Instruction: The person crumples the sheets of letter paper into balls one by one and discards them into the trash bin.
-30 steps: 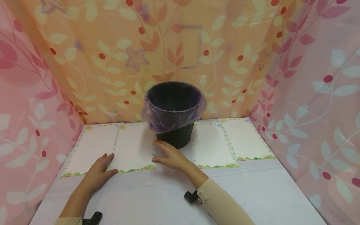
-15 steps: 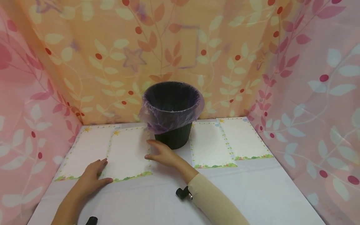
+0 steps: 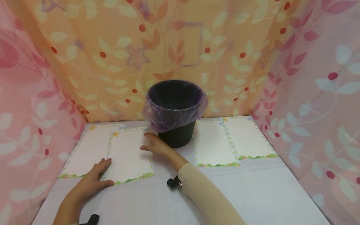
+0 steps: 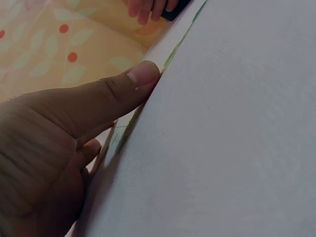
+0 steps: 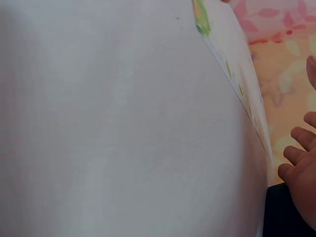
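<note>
A white sheet of paper with a printed border, sun and grass (image 3: 127,153) lies flat, overlapping another bordered sheet (image 3: 90,150) on its left. At its lower left corner rests my left hand (image 3: 94,179), fingers spread on the paper. In the left wrist view, the left thumb (image 4: 143,74) lies along the sheet's grassy bottom edge. My right hand (image 3: 158,145) reaches over the sheet's right edge, in front of the bin, with thumb and fingers apart. The right wrist view shows the right fingers (image 5: 296,153) loosely extended, gripping nothing.
A black waste bin (image 3: 177,139) with a purple liner (image 3: 168,120) folded over its rim stands at the back middle. Two more bordered sheets, one nearer the bin (image 3: 215,143) and one farther right (image 3: 248,137), lie on the white tablecloth (image 3: 253,190). Patterned curtains enclose three sides.
The second sheet from the left has shifted left and toward me, now overlapping its left neighbour more. Both hands have moved left with it; the bin stays in place.
</note>
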`<state>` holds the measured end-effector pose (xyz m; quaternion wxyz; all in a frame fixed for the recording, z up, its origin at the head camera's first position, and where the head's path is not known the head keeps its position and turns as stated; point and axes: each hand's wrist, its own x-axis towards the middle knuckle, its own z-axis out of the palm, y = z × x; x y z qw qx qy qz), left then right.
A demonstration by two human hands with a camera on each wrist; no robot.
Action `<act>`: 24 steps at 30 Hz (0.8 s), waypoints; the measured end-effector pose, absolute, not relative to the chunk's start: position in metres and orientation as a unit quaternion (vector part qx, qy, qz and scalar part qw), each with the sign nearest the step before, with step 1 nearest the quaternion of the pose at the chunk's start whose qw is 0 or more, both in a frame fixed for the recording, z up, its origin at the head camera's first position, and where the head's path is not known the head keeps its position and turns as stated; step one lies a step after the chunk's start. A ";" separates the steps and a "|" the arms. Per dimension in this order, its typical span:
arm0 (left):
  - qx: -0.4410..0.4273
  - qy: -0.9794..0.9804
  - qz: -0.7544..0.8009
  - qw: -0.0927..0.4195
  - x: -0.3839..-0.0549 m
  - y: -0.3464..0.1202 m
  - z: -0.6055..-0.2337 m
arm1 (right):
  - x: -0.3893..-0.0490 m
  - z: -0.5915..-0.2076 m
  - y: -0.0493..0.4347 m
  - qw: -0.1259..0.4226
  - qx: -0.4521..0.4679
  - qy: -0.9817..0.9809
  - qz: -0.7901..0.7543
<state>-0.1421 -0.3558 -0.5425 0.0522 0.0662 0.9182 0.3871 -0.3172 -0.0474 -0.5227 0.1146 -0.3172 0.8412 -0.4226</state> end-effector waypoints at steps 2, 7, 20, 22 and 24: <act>0.059 0.918 0.387 0.060 -0.143 -0.355 -0.543 | -0.323 -0.523 -0.050 0.121 -0.314 0.839 -0.428; 0.046 0.917 0.389 0.071 -0.144 -0.353 -0.543 | -0.335 -0.530 -0.056 0.116 -0.304 0.846 -0.422; 0.048 0.896 0.431 0.094 -0.133 -0.361 -0.539 | -0.337 -0.550 -0.074 0.092 -0.307 0.891 -0.323; 0.048 0.897 0.429 0.097 -0.133 -0.362 -0.535 | -0.340 -0.549 -0.076 0.085 -0.308 0.896 -0.310; 0.044 0.896 0.429 0.104 -0.133 -0.364 -0.532 | -0.342 -0.547 -0.079 0.084 -0.309 0.898 -0.303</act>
